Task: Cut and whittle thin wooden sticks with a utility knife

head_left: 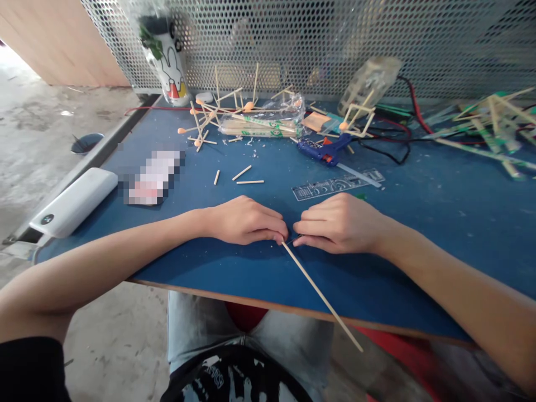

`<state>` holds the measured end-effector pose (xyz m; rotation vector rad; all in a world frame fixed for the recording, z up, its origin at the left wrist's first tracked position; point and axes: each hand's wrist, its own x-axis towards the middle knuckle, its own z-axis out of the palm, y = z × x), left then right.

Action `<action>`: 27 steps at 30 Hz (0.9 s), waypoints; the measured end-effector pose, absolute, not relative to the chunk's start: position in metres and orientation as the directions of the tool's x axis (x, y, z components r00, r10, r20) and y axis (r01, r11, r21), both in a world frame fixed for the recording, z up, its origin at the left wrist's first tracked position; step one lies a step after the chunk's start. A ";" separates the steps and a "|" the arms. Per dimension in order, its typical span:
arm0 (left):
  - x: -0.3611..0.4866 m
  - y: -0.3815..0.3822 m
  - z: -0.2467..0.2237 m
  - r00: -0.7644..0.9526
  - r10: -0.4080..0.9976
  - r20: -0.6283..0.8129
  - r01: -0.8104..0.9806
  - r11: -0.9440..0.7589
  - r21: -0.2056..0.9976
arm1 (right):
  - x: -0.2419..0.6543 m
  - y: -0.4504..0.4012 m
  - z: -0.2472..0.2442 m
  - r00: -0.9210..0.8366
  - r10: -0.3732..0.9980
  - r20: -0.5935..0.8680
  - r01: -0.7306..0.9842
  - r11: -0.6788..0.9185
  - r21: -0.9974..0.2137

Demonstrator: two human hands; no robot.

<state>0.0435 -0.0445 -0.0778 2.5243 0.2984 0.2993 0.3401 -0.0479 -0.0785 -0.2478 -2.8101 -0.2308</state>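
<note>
My left hand (251, 220) is closed, pinching the upper end of a long thin wooden stick (322, 296). From those fingertips the stick slants down to the right, past the table's front edge. My right hand (337, 223) is closed too, its fingertips a short gap from the left ones. Something thin and dark, too small to name, shows at the right fingertips near the stick's end. Beyond my hands lie three short cut stick pieces (250, 182). A clear stencil ruler (314, 188) is just behind my right hand.
Behind are a blue glue gun (322, 151), a bag of sticks (259, 125) and stick frames with orange balls (249, 106). A white power bank (77, 201) lies left, with a bottle (171, 72) by the mesh panel (272, 44). More joined sticks (494, 123) stand right.
</note>
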 end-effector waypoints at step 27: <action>0.043 -0.046 -0.077 0.966 0.234 0.111 0.157 -0.870 0.467 | 0.340 -0.054 -0.081 -0.926 0.103 0.364 0.194 0.956 0.221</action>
